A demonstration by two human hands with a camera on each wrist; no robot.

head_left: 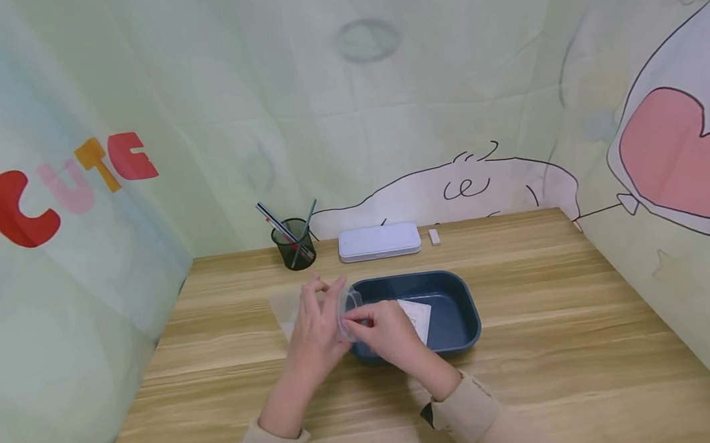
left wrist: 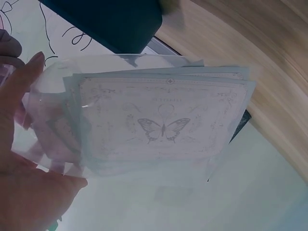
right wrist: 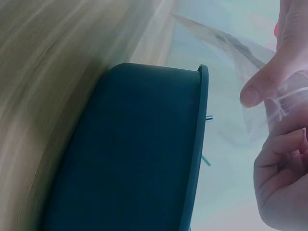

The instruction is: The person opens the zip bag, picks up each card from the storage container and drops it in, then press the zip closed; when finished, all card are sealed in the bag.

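A clear plastic bag (head_left: 284, 311) is held between my two hands at the left end of a dark blue tray (head_left: 470, 316). My left hand (head_left: 315, 330) grips the bag near its mouth, thumb on one side and fingers on the other. In the left wrist view, several pale printed cards (left wrist: 163, 103) with a butterfly design show through the film. With curled fingers, my right hand (head_left: 389, 330) pinches the bag's edge above the tray. A white printed packet or card (head_left: 420, 317) lies inside the tray, partly hidden by my right hand.
Behind the tray lies a white case (head_left: 380, 241), with a small white eraser-like block (head_left: 434, 237) to its right. A black mesh pen cup (head_left: 296, 254) holding several pens stands at the back left. Printed curtains enclose the wooden table (head_left: 548, 345).
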